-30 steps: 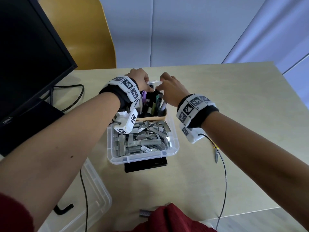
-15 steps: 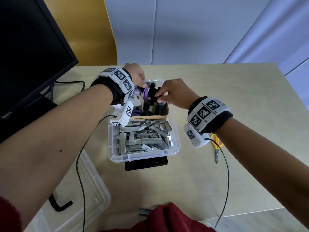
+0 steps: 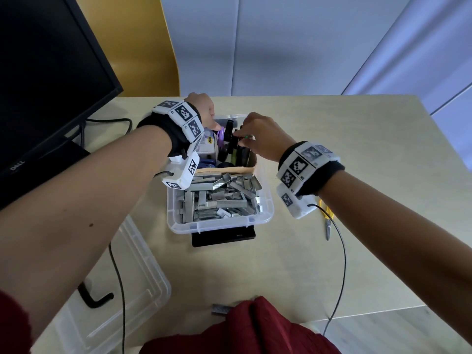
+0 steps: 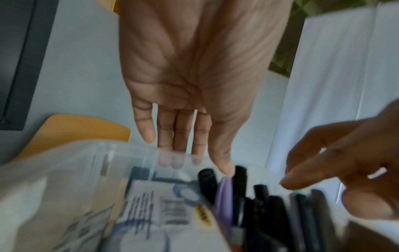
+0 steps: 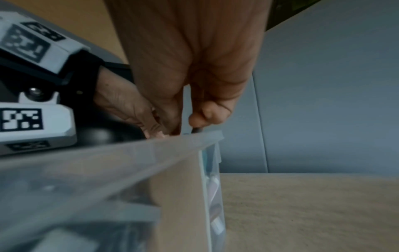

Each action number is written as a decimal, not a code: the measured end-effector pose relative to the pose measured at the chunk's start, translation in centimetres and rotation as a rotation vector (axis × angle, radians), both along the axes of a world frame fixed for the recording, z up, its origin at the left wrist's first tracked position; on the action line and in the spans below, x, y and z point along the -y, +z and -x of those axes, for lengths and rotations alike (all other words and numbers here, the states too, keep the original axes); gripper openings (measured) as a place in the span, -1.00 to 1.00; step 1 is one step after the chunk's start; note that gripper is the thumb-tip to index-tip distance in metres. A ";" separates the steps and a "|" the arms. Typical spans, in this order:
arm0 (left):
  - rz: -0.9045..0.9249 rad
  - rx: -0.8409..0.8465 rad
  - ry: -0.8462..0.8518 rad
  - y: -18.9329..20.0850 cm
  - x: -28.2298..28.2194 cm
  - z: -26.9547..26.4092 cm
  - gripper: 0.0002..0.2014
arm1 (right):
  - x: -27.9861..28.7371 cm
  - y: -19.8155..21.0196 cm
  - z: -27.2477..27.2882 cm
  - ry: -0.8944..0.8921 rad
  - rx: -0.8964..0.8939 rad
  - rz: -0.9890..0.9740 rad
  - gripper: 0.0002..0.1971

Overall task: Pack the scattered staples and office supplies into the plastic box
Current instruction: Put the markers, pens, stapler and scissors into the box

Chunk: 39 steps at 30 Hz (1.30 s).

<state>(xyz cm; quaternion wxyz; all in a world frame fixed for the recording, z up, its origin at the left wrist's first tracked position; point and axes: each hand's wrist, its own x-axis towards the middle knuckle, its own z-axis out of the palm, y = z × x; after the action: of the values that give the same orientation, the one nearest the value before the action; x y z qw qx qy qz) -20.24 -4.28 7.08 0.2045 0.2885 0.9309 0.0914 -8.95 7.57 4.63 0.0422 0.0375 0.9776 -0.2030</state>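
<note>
Head view: left hand flat-fingered over plastic box (far end), right hand pinching black pen.

1. The plastic box is clear; the staples in it are silver-grey.
2. At its 12 o'clock end stand black pens and a purple item.
3. The wristbands are white with black square-code patterns.
4. The counter is pale beige.
5. At 3 o'clock of the box lie yellow-handled scissors.
6. At 10 o'clock stands a black monitor; the chair is mustard yellow.
</note>
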 end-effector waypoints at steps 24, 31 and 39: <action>0.133 0.219 0.326 -0.6 8.1 -7.6 -0.28 | 13.8 -8.3 -18.5 0.679 0.345 -0.206 -0.51; 0.057 0.218 0.377 -0.9 8.4 -8.0 -0.33 | 13.0 -9.8 -19.7 0.558 0.358 -0.115 -0.51; -0.019 0.286 0.362 -1.0 8.0 -8.1 -0.62 | 9.6 -4.7 -17.4 0.370 0.002 0.184 -0.76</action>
<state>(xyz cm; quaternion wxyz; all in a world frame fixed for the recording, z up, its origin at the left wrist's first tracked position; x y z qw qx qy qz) -12.15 -12.24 6.04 0.3118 0.1029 0.9282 0.1750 8.49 -2.03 -0.11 0.0828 -0.1463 0.9451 -0.2802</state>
